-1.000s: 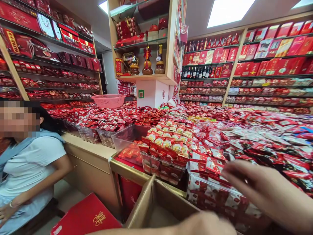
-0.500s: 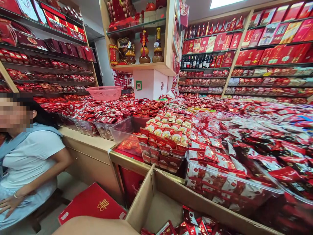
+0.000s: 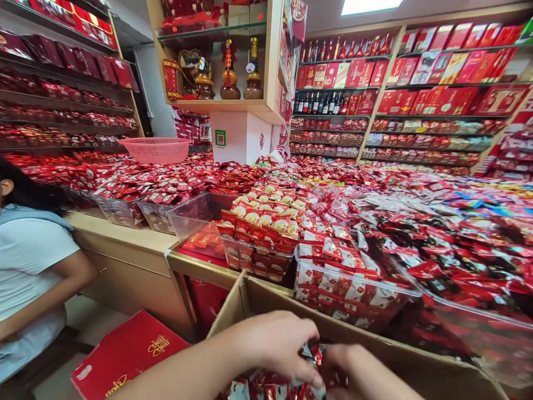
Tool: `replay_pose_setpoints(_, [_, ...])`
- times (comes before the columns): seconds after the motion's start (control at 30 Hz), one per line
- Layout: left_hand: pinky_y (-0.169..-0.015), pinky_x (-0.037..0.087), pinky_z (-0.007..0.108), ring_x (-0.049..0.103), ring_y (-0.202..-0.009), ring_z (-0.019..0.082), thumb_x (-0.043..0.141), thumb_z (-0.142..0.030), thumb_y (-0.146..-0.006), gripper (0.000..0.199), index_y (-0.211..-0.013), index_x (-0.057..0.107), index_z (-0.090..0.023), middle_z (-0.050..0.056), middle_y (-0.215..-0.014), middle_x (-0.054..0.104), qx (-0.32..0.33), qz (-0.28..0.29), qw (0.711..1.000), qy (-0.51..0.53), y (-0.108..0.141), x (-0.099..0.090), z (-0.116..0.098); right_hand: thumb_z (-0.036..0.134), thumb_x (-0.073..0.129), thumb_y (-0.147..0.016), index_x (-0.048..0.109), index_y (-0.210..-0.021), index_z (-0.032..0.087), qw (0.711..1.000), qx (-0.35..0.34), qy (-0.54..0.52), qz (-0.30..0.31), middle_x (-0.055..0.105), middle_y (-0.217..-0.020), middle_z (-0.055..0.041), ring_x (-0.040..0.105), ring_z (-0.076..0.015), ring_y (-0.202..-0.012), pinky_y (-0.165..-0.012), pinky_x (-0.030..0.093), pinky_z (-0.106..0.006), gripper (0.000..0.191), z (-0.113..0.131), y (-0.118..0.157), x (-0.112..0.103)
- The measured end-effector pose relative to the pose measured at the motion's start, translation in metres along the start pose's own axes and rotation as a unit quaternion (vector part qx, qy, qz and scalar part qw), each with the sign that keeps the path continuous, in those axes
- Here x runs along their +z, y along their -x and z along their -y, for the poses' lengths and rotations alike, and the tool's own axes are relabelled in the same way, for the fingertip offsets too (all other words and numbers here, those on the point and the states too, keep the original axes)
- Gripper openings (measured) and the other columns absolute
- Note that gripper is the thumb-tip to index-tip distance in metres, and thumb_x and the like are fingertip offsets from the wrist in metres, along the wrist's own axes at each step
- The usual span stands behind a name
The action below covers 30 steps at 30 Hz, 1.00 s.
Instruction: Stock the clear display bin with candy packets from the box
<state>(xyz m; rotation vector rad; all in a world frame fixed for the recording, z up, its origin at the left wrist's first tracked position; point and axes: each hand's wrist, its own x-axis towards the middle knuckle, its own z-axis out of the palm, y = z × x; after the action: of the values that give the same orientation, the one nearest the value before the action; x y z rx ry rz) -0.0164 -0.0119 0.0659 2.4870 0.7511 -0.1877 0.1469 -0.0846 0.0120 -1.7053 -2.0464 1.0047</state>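
Both bare hands are down in an open cardboard box [image 3: 387, 339] that holds small red, white and black foil packets [image 3: 266, 386]. My left hand [image 3: 283, 344] reaches across from the lower left, its fingers curled round a few of these packets. Facing it, my right hand [image 3: 353, 366] bends in from the lower right against the same cluster. That hand is somewhat blurred and its fingertips are partly hidden, but the fingers look curled in on the packets.
Clear plastic bins [image 3: 358, 294] heaped with wrapped packets line the counter beyond the box. At the lower left lies a red box [image 3: 129, 355] with gold lettering. A seated person [image 3: 37, 266] is at the left. A pink basket [image 3: 156, 150] rests on the packets farther back.
My hands have come into the cardboard box and closed on packets; before, only a bit of bare skin showed at the bottom edge. The view has swung slightly right.
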Motion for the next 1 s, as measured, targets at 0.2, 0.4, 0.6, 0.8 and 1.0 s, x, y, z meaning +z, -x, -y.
replay_pose_setpoints(0.2, [-0.058, 0.04, 0.022, 0.056, -0.069, 0.013, 0.064, -0.032, -0.064, 0.048, -0.108, 0.05, -0.018, 0.003, -0.085, 0.063, 0.031, 0.02, 0.931, 0.363, -0.008, 0.004, 0.001, 0.036, 0.067, -0.063, 0.057, -0.064, 0.015, 0.943, -0.005, -0.325, -0.077, 0.055, -0.058, 0.0026, 0.046, -0.0108, -0.055, -0.052, 0.036, -0.021, 0.024, 0.007, 0.014, -0.034])
replay_pose_setpoints(0.4, [-0.051, 0.035, 0.019, 0.042, -0.048, 0.006, 0.061, -0.027, -0.067, 0.044, -0.107, 0.048, -0.014, -0.004, -0.058, 0.051, 0.021, -0.028, 0.884, 0.467, -0.015, 0.012, -0.005, 0.049, 0.065, -0.062, 0.061, -0.06, 0.013, 0.899, 0.033, -0.426, -0.098, 0.055, -0.052, 0.0016, 0.046, -0.009, -0.047, -0.048, 0.036, -0.021, 0.036, 0.009, 0.015, -0.033])
replay_pose_setpoints(0.6, [-0.048, 0.03, 0.017, 0.035, -0.047, 0.004, 0.057, -0.023, -0.071, 0.046, -0.114, 0.042, -0.015, -0.005, -0.059, 0.049, 0.031, -0.061, 0.877, 0.475, -0.016, 0.012, -0.006, 0.051, 0.057, -0.069, 0.06, -0.063, 0.014, 0.893, 0.035, -0.425, -0.14, 0.054, -0.055, 0.0004, 0.045, -0.0094, -0.05, -0.049, 0.037, -0.021, 0.038, 0.006, 0.014, -0.031])
replay_pose_setpoints(0.8, [-0.052, 0.032, 0.017, 0.04, -0.055, 0.005, 0.052, -0.019, -0.074, 0.043, -0.116, 0.041, -0.016, -0.002, -0.069, 0.051, 0.036, -0.037, 0.882, 0.469, -0.012, 0.007, -0.01, 0.047, 0.059, -0.069, 0.061, -0.064, 0.015, 0.923, 0.003, -0.339, -0.184, 0.052, -0.055, 0.0008, 0.043, -0.011, -0.051, -0.048, 0.035, -0.022, 0.033, 0.001, 0.016, -0.031])
replay_pose_setpoints(1.0, [-0.047, 0.031, 0.016, 0.039, -0.051, 0.006, 0.052, -0.024, -0.075, 0.05, -0.122, 0.037, -0.021, -0.005, -0.063, 0.049, 0.062, -0.038, 0.927, 0.367, -0.009, 0.009, -0.008, 0.039, 0.063, -0.068, 0.063, -0.085, 0.018, 0.943, -0.022, -0.304, -0.132, 0.065, -0.077, -0.0039, 0.056, -0.0202, -0.074, -0.066, 0.046, -0.028, 0.027, 0.005, 0.016, -0.028])
